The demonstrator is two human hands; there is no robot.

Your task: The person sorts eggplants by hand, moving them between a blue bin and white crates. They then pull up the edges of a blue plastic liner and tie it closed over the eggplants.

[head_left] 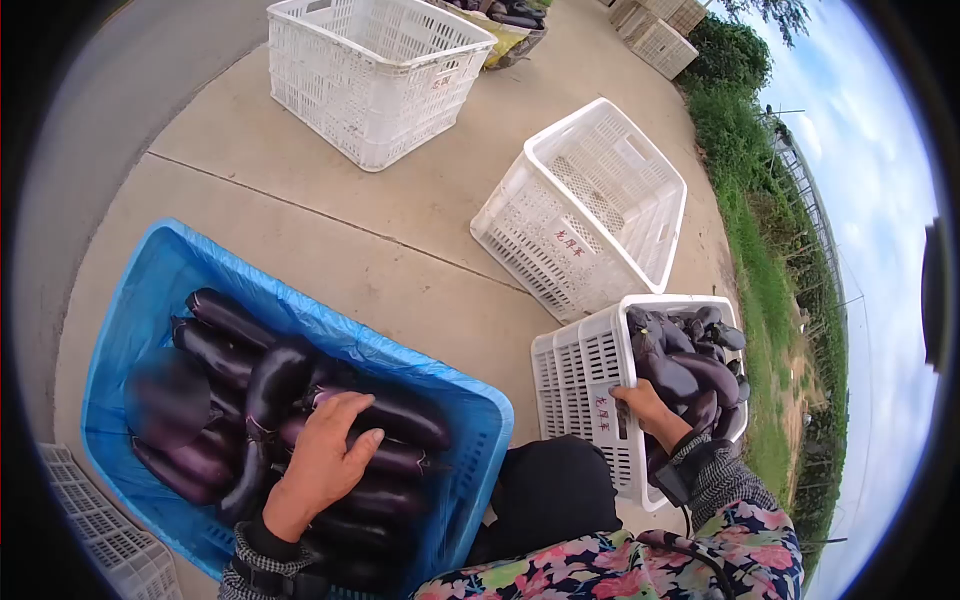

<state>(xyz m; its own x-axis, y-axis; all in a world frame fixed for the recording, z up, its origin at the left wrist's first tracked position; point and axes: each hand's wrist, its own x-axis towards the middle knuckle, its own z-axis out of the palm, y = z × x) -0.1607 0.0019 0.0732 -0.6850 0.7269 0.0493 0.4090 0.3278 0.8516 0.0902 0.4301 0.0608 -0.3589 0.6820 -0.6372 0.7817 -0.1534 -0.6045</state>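
Observation:
My left hand (325,460) lies over dark purple eggplants (405,415) in a blue crate (455,385) lined with blue plastic film. Its thumb is spread from the fingers, and the fingertips touch the eggplants without closing round one. Several eggplants lie in rows there, with others heaped crosswise at the left. My right hand (650,408) grips the rim of a white slatted crate (580,375) at my right, thumb over the outer side. The other fingers are partly hidden inside, beside smaller, duller eggplants (705,375).
Two white crates, one upright (370,95) and one tilted (570,235), stand ahead on the concrete (330,215). A further crate (110,530) sits at lower left. Stacked crates (655,40) and a yellow-lined container (510,45) are farther off. Grass (745,220) borders the right.

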